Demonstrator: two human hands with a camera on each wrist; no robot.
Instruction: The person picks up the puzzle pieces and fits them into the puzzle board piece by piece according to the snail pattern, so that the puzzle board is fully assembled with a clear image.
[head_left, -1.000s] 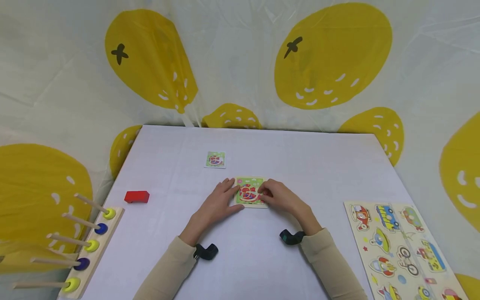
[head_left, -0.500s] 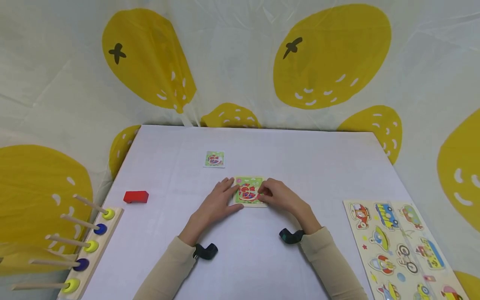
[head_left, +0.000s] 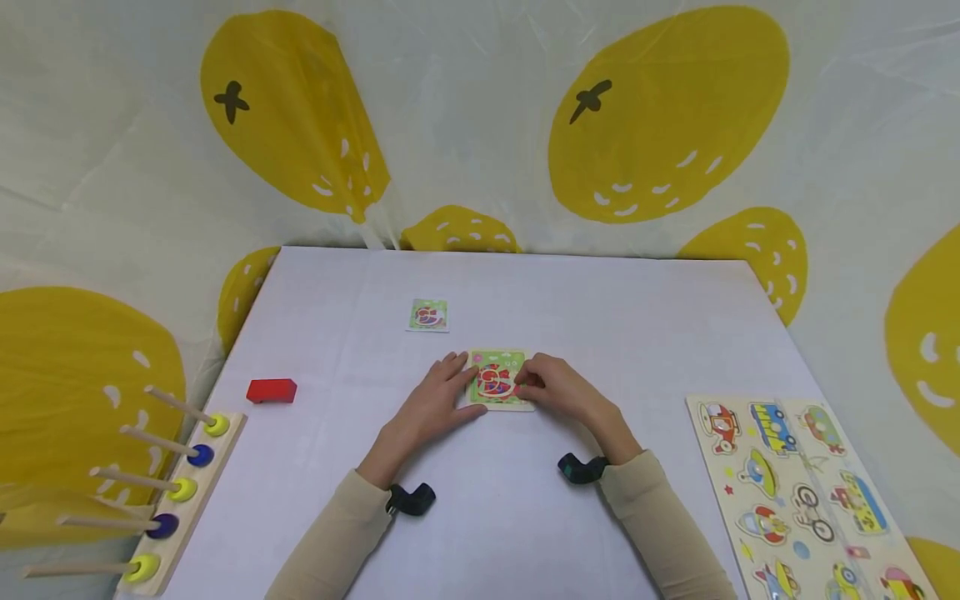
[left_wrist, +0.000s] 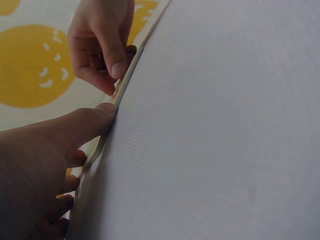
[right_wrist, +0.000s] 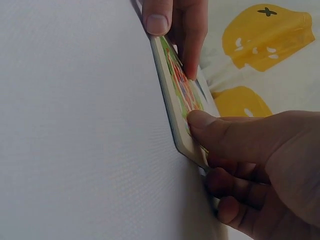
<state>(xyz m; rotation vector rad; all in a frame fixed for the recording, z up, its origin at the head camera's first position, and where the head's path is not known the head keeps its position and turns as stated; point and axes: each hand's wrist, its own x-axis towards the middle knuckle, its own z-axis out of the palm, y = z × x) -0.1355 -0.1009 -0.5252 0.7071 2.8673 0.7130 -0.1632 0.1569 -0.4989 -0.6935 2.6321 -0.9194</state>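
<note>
A small wooden puzzle board (head_left: 498, 357) with a red figure on green lies mid-table between both hands. My left hand (head_left: 429, 402) rests along its left side with fingers extended, the thumb at the near edge. At the right side, my right hand (head_left: 564, 392) grips the board: thumb (right_wrist: 201, 120) on the picture surface, other fingers curled by the edge. In the left wrist view, the right thumb (left_wrist: 118, 69) meets the board close to its near edge. Whether a loose piece sits under the right fingertips I cannot tell. Beyond the board lies a card (head_left: 428, 316) with a similar picture.
A red block (head_left: 272, 391) is on the left of the table. A peg stand (head_left: 217, 458) with yellow and blue rings stands at the left edge. A large vehicle puzzle (head_left: 787, 475) occupies the right front. Behind hangs a fruit-print cloth (head_left: 465, 108).
The head view has shifted very slightly. Both hands stay in almost the same place at the puzzle board, and the other objects have not moved.
</note>
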